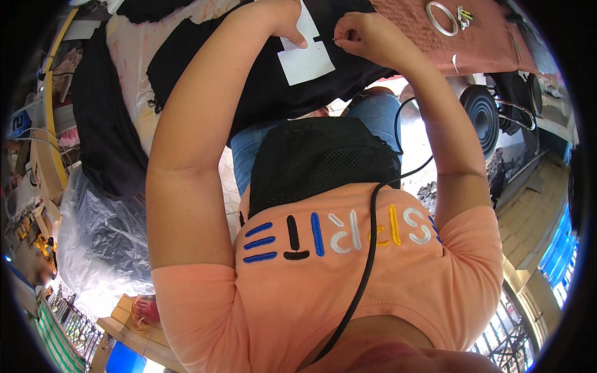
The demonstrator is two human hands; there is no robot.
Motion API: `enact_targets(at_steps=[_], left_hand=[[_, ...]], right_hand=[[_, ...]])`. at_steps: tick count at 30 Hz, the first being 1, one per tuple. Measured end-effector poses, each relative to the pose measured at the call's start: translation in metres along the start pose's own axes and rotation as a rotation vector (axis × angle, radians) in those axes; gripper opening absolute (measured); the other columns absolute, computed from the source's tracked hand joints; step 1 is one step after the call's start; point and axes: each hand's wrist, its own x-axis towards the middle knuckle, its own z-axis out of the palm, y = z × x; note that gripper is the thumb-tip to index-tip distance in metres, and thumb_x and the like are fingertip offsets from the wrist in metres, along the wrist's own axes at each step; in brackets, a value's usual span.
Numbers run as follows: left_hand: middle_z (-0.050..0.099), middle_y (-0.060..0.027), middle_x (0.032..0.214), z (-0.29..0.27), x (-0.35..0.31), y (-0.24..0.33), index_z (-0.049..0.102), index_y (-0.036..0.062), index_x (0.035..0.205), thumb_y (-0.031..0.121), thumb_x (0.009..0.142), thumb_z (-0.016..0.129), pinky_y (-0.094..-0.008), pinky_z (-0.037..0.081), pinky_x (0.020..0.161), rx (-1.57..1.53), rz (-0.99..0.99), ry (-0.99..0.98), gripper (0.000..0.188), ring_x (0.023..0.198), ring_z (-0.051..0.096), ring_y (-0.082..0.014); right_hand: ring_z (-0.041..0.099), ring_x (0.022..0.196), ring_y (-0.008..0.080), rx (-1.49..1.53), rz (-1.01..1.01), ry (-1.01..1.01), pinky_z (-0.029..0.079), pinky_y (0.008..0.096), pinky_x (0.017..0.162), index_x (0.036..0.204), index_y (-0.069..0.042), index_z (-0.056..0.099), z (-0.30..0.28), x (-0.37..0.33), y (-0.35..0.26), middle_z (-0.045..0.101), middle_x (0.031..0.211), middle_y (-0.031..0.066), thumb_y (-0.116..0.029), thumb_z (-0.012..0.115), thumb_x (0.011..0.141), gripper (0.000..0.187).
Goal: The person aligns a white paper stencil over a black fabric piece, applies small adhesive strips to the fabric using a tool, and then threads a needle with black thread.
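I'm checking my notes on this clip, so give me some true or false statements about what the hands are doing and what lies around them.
1. Both hands rest on a black garment. True.
2. The left hand presses a white patch. True.
3. The right hand grips scissors. False: it pinches something thin, too small to identify.
4. A white ring lies on the reddish cloth. True.
5. The white patch is on the reddish cloth. False: it is on the black garment.

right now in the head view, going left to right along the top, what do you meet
black cloth hanging at the left → left hand pressing on the white patch of the black garment → right hand, fingers pinched on something too small to tell → reddish cloth → white ring
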Motion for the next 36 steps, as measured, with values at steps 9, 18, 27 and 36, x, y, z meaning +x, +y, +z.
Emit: enact_targets(at_steps=[9,18,27,36], left_hand=[[0.019,-0.0436,0.142,0.000,-0.006,0.003,0.024,-0.0168,0.139,0.052,0.069,0.075,-0.0381,0.033,0.110,-0.026,0.003,0.012,0.111,0.132,0.035,-0.0460],[0.017,-0.0444,0.142,0.000,-0.006,0.004,0.022,-0.0177,0.139,0.055,0.070,0.074,-0.0377,0.033,0.110,-0.005,0.012,0.001,0.113,0.132,0.034,-0.0466],[0.016,-0.0442,0.143,-0.004,-0.009,0.011,0.022,-0.0178,0.139,0.058,0.066,0.075,-0.0375,0.034,0.109,-0.024,-0.023,-0.003,0.118,0.131,0.037,-0.0474],[0.015,-0.0425,0.144,0.005,-0.002,0.007,0.020,-0.0171,0.140,0.058,0.066,0.075,-0.0384,0.032,0.111,0.014,-0.023,0.034,0.119,0.133,0.033,-0.0466]], right_hand=[[0.063,0.086,0.0324,-0.201,-0.024,-0.110,0.050,0.0408,0.078,0.084,-0.004,0.068,-0.011,0.028,-0.019,0.066,0.089,0.0107,-0.014,0.064,0.079,0.012],[0.063,0.080,0.0322,-0.028,-0.041,0.042,0.050,0.0400,0.073,0.083,-0.005,0.067,0.003,0.008,-0.014,0.064,0.087,0.0101,-0.016,0.068,0.078,0.012],[0.062,0.074,0.0322,-0.176,-0.119,0.074,0.050,0.0408,0.067,0.079,-0.005,0.064,0.009,0.008,-0.014,0.060,0.083,0.0101,-0.018,0.063,0.082,0.014],[0.064,0.080,0.0320,0.000,-0.064,0.202,0.050,0.0385,0.071,0.084,-0.004,0.067,0.008,0.010,-0.004,0.066,0.086,0.0116,-0.011,0.063,0.080,0.009]])
